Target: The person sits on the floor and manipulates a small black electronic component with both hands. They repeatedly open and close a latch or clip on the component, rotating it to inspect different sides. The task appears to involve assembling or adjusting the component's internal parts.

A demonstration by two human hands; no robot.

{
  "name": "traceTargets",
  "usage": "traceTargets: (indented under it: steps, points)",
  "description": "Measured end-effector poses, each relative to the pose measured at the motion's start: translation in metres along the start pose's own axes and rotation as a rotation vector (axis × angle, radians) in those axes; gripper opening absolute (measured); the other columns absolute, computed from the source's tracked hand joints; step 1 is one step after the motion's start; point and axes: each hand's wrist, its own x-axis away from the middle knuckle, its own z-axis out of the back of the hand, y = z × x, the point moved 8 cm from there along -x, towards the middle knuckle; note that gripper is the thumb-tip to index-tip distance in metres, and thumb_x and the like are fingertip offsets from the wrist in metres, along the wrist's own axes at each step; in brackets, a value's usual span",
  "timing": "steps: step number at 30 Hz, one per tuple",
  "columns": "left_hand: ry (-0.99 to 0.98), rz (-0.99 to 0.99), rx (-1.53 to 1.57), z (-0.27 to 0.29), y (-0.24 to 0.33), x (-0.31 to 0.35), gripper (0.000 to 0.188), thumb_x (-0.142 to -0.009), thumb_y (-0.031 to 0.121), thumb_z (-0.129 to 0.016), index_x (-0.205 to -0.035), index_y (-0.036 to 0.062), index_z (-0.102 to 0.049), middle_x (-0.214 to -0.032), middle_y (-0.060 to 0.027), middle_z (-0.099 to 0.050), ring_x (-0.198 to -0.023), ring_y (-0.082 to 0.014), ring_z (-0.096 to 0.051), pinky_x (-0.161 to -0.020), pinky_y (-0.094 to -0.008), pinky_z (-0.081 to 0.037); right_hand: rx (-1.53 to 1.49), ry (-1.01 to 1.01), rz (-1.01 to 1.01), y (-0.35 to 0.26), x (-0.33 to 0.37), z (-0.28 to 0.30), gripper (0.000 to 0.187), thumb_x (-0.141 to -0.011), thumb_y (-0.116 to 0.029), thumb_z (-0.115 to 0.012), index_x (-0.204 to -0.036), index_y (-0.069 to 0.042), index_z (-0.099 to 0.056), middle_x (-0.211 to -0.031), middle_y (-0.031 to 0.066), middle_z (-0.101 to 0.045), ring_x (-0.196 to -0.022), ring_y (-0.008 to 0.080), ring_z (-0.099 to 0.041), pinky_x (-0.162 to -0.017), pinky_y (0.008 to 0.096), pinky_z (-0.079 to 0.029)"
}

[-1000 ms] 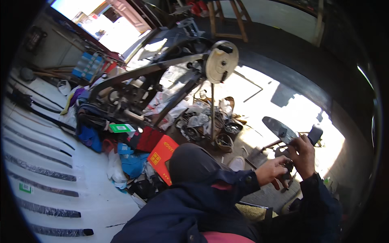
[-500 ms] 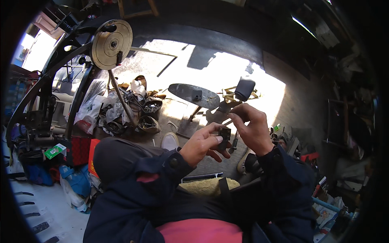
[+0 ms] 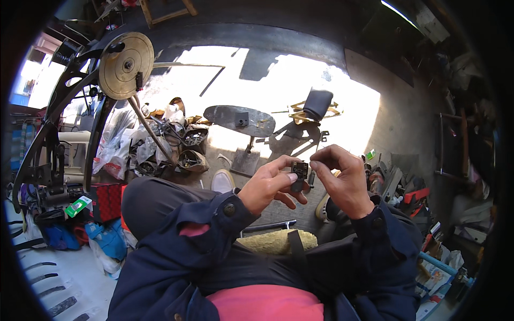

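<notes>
Between the thumb and fingers of my left hand (image 3: 267, 184) is a small black metal block (image 3: 300, 170), held upright above my lap. Its upper face has small openings or raised details, too fine to make out. Just to the right of the block, my right hand (image 3: 345, 179) has its thumb and forefinger pinched together. Whatever those fingertips hold, if anything, is too small to name. A short dark rod-like piece (image 3: 311, 181) shows below the gap between the hands; what it joins to is unclear.
A black cast machine with a round wheel (image 3: 126, 66) stands at left. Beyond my hands are an oval board on a stand (image 3: 214, 115) and a dark cushioned stool (image 3: 318, 104). Bags of small parts (image 3: 191, 160) sit left of my shoe (image 3: 222, 181). A blue bin (image 3: 439, 265) is at right.
My right hand has come down and its fingertips are now level with the top of the block. My left hand keeps its hold. The view has shifted slightly.
</notes>
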Motion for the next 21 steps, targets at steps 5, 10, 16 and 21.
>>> traceTargets:
  steps: [5,10,16,21]
  points:
    - [-0.013,0.020,0.008,-0.006,-0.004,-0.009,0.052,-0.106,0.024,-0.059,-0.153,0.0054,-0.046,-0.120,-0.0191,-0.071,-0.100,-0.0332,-0.077,-0.083,-0.0412,-0.064,-0.023,-0.015,-0.031,0.005,0.006,0.004,0.007,-0.094,0.000,-0.076,-0.098,0.004,-0.072,-0.087,0.0091,-0.076,-0.077,0.0126,-0.073,-0.071,0.0277,-0.057]
    - [-0.023,0.031,0.012,-0.009,-0.005,-0.012,0.052,-0.106,0.024,-0.059,-0.153,0.0054,-0.046,-0.120,-0.0190,-0.071,-0.101,-0.0335,-0.077,-0.083,-0.0416,-0.064,0.056,-0.028,-0.023,0.005,0.010,0.008,0.008,-0.092,-0.002,-0.078,-0.097,0.002,-0.073,-0.086,0.0110,-0.075,-0.074,0.0168,-0.073,-0.067,0.0299,-0.056]
    - [-0.027,0.025,0.011,-0.008,-0.006,-0.011,0.049,-0.107,0.023,-0.059,-0.152,0.0066,-0.049,-0.120,-0.0185,-0.072,-0.100,-0.0339,-0.078,-0.083,-0.0420,-0.064,0.017,0.011,0.006,0.004,0.010,0.011,0.008,-0.093,-0.004,-0.077,-0.096,0.002,-0.074,-0.087,0.0121,-0.075,-0.077,0.0216,-0.074,-0.069,0.0337,-0.056]
    - [-0.044,0.019,0.034,-0.008,-0.006,-0.010,0.053,-0.107,0.021,-0.058,-0.156,0.0062,-0.046,-0.123,-0.0201,-0.071,-0.102,-0.0352,-0.078,-0.084,-0.0419,-0.065,0.054,0.009,0.026,0.001,0.008,0.011,0.008,-0.092,-0.003,-0.076,-0.096,0.002,-0.072,-0.086,0.0141,-0.073,-0.077,0.0252,-0.074,-0.070,0.0346,-0.057]
